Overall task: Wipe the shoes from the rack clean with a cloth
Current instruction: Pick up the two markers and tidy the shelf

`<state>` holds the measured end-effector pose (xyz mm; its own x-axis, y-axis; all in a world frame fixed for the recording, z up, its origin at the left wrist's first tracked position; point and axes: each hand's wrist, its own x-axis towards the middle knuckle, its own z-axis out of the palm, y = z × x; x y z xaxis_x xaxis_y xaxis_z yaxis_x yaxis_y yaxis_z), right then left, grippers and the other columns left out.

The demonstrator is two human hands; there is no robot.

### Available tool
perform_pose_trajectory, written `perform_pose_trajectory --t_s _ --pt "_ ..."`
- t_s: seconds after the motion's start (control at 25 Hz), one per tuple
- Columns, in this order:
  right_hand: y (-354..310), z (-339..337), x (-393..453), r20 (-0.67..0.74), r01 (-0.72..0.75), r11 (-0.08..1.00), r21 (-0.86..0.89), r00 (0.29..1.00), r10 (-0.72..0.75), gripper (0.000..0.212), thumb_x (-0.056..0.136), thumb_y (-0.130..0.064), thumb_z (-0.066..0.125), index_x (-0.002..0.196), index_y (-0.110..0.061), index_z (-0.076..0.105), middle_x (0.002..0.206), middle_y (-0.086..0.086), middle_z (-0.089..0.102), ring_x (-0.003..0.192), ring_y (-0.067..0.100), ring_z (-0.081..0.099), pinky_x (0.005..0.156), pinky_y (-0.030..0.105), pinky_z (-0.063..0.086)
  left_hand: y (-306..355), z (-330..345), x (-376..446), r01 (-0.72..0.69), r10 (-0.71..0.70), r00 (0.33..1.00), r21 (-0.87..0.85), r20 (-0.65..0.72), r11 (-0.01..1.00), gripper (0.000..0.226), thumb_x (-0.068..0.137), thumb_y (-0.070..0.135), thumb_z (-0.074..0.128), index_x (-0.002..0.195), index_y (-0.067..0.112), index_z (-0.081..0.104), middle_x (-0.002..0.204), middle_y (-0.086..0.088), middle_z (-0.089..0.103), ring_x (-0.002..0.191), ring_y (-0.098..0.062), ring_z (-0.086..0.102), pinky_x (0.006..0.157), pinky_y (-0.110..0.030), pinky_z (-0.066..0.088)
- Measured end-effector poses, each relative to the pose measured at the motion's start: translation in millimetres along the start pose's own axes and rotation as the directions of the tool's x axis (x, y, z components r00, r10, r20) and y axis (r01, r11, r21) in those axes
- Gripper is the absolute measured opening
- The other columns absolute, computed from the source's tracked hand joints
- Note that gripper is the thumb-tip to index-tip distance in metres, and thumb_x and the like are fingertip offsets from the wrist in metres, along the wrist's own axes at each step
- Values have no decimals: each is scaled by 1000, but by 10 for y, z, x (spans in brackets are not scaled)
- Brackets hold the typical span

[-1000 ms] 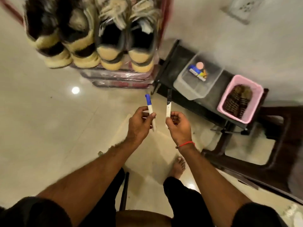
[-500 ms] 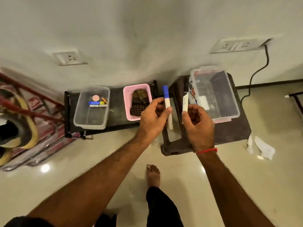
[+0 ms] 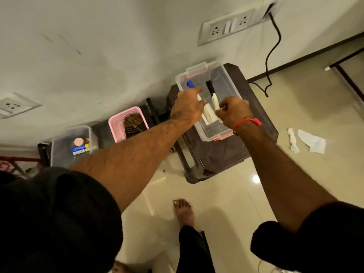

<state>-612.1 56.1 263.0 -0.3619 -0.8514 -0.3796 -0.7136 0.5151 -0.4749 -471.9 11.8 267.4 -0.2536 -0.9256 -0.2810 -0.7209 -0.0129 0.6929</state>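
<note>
- L hand (image 3: 186,109) reaches over a clear plastic bin (image 3: 232,83), fingers curled round a blue-capped marker (image 3: 190,84); cap sticks out past the knuckles toward the wall, white barrel tip shows just right of the index finger
- R hand (image 3: 232,111) sits just right of the L one, over the same bin, thumb + fingertips pinching the white lower end of a black-capped marker (image 3: 212,93); cap points away from the wrist
- red thread (image 3: 248,122) tied round the R wrist
- between the 2 hands, inside the bin, white item(s) (image 3: 208,114), can't tell what
- bin rests on a dark stool (image 3: 262,123) under both hands
- left of the L forearm: pink basket (image 3: 116,125) w/ a dark striped cloth (image 3: 135,125) in it, on a low black shelf (image 3: 101,133)
- further left, under the L forearm: another clear bin (image 3: 65,138) w/ small colourful bits
- shoes not in view; only a red corner of the rack (image 3: 17,163) at far left, well apart from both hands
- right of the R arm: crumpled white paper scraps (image 3: 309,141) on the floor
- bare foot (image 3: 183,211) below, between the arms
</note>
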Motion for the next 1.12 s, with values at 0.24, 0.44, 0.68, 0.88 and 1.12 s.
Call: perform_pose_trajectory --t_s 0.24,0.44,0.68,0.88,1.12 --pt "41 283 396 134 38 979 -199 991 -11 37 89 -23 73 122 -6 65 118 16 66 104 30 65 90 37 52 -71 113 271 -138 171 985 722 28 678 30 95 36 66 120 20 68 114 -8 68 121 -31 51 106 -49 34" --pt "72 410 494 152 25 987 -161 988 0 47 87 -23 76 128 -8 60 124 17 61 110 32 62 93 39 50 -364 174 268 -237 296 955 602 1 762 32 94 30 66 125 24 69 129 -4 60 124 -29 48 106 -50 36" --pt "31 564 578 70 30 995 -96 997 -23 37 93 -20 67 128 -9 60 127 18 59 112 34 60 97 42 51 -563 186 65 -295 338 928 247 -156 923 32 95 30 62 124 18 70 130 -7 54 120 -23 50 102 -43 38" --pt "-21 643 574 132 119 991 -64 985 -109 53 91 -6 66 139 -24 55 131 15 57 118 33 58 99 41 50 -613 248 -194 -246 206 907 -66 -367 967 32 95 32 56 120 17 70 119 -4 54 109 -20 58 99 -52 49" --pt "-54 663 546 161 134 989 -66 979 -122 41 91 2 62 126 -19 64 125 10 62 103 21 59 84 30 49 -841 319 -497 -178 121 939 -151 -322 972 26 97 30 56 117 19 70 113 10 52 91 5 56 91 -52 55"
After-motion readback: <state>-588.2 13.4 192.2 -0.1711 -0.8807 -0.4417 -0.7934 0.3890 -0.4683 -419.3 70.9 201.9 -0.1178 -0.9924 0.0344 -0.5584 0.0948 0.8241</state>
